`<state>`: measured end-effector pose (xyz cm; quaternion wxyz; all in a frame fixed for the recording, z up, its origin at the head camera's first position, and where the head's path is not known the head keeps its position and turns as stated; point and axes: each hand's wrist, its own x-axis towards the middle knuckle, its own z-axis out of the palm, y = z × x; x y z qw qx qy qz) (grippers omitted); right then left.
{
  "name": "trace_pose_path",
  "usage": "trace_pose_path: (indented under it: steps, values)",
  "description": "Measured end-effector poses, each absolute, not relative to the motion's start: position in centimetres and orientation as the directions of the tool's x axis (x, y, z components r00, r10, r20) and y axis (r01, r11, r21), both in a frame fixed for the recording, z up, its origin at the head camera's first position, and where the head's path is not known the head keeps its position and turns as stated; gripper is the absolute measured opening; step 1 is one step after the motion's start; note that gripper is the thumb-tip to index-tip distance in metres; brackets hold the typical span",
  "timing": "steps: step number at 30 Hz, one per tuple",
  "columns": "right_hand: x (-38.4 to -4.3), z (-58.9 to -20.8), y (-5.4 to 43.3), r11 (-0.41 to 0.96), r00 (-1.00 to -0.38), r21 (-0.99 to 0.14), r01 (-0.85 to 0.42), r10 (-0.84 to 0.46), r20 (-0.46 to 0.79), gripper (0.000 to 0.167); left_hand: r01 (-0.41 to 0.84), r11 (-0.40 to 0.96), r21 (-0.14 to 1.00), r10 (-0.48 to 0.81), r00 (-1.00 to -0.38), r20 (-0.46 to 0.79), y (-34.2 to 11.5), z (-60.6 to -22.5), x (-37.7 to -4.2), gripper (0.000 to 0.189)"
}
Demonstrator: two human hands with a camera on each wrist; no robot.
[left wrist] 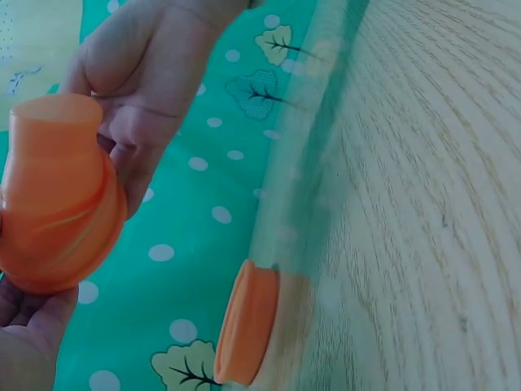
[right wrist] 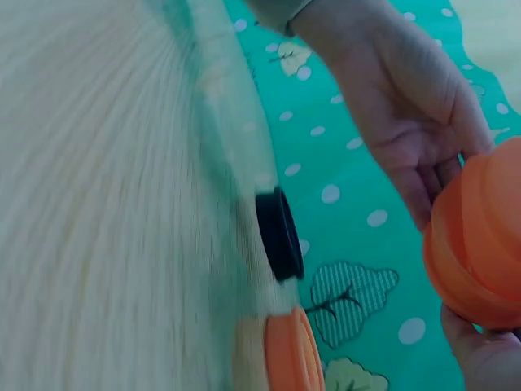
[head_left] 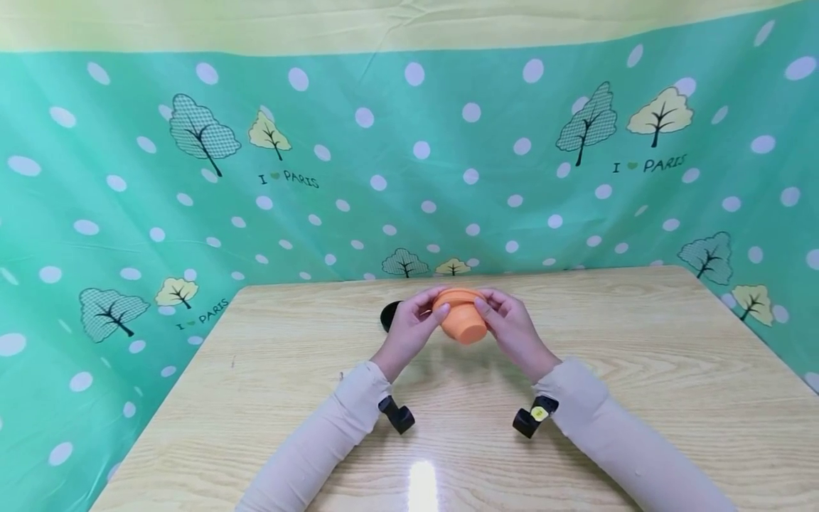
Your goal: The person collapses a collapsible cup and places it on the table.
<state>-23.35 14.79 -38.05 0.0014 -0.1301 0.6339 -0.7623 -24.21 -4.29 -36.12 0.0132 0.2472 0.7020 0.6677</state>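
Observation:
Both hands hold an orange collapsible cup above the table, its narrow flat end tilted down toward the person. A slanting fold runs round its wider part. The left hand grips the left side, its thumb on the outer wall. On the opposite side, the right hand grips the wall with its thumb in front. In the left wrist view the right hand shows at the top; the left hand is mostly cut off. An orange ring-shaped piece stands on the table beyond the cup, hidden in the head view.
A black round piece lies on the table, partly behind the left hand, and shows beside the orange piece in the right wrist view. Black wrist cameras hang under both sleeves. A green dotted curtain borders the table's far edge.

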Motion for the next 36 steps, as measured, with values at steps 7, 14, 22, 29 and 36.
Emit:
trace_pose_path:
  steps: [7,14,22,29,36]
  values:
    - [-23.5,-37.5,15.3,0.169,-0.94,-0.938,-0.302,-0.219,0.263,0.034,0.34,0.037,0.94,0.408,-0.864,0.296,-4.2,-36.1,-24.2,0.038]
    - [-23.5,-37.1,15.1,0.227,-0.904,-0.917,-0.327,-0.357,0.234,0.034,0.36,0.069,0.93,0.439,-0.849,0.296,-4.2,-36.1,-24.2,0.04]
    - [-23.5,-37.5,15.4,0.181,-0.898,-0.931,-0.318,-0.373,0.234,0.031,0.304,0.05,0.951,0.435,-0.864,0.254,-4.3,-36.2,-24.3,0.038]
    - [-23.6,-37.4,15.8,0.076,-0.918,-0.966,-0.246,-0.338,0.207,0.034,0.278,-0.027,0.96,0.456,-0.851,0.259,-4.4,-37.9,-25.8,0.039]
    - [-23.8,-37.6,15.8,0.022,-0.922,-0.972,-0.233,-0.323,0.213,0.035,0.324,-0.026,0.946,0.456,-0.838,0.299,-4.4,-38.3,-26.0,0.038]
